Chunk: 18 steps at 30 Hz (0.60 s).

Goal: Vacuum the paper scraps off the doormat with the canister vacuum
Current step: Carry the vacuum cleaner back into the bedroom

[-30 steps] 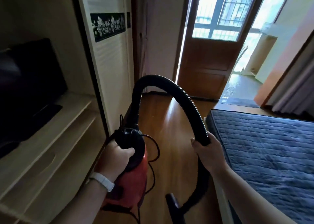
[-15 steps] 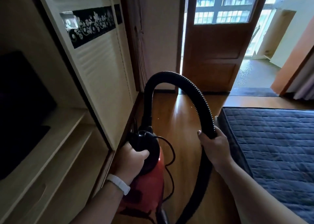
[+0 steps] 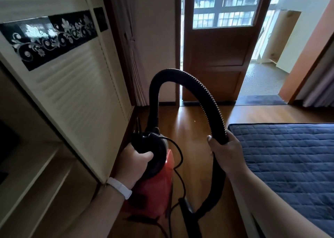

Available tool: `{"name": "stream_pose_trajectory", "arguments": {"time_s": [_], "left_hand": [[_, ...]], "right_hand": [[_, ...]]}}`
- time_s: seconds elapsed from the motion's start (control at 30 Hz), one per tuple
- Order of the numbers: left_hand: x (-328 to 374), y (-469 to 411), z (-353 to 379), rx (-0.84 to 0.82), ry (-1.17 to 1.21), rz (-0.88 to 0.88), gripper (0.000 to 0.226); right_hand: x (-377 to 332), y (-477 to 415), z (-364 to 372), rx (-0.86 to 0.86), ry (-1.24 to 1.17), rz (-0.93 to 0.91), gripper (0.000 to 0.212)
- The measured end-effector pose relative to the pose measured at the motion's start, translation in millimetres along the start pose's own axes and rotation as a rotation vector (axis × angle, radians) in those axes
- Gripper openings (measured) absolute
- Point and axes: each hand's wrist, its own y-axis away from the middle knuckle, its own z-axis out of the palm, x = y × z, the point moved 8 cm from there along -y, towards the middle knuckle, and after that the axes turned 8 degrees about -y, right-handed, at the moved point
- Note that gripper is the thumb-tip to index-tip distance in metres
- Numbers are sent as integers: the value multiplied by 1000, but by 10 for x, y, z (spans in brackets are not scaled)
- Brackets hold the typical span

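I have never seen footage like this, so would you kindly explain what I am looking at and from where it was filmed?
There is no robot here: a person wears a camera on the head, looking forward and down at their own hands. The left hand grips the black top handle of a red canister vacuum, carrying it. The right hand holds its black ribbed hose, which arches up between them. Below lies a wooden floor, with a blue quilted mattress to the right. Ahead, a dark doormat lies at the open wooden door.

A red canister vacuum (image 3: 159,181) with a black top hangs at lower centre, its ribbed black hose (image 3: 202,91) arching up and right, the dark doormat (image 3: 260,100) far at upper right.
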Motion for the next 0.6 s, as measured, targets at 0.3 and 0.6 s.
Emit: {"name": "stream_pose_trajectory", "arguments": {"time_s": [0.3, 0.6], "left_hand": [[-64, -1480, 661, -154, -23, -12, 13], [85, -3456, 1105, -291, -36, 86, 13]], "right_hand": [[358, -1126, 277, 142, 149, 20, 14], [392, -2462, 1016, 267, 206, 82, 18]]}}
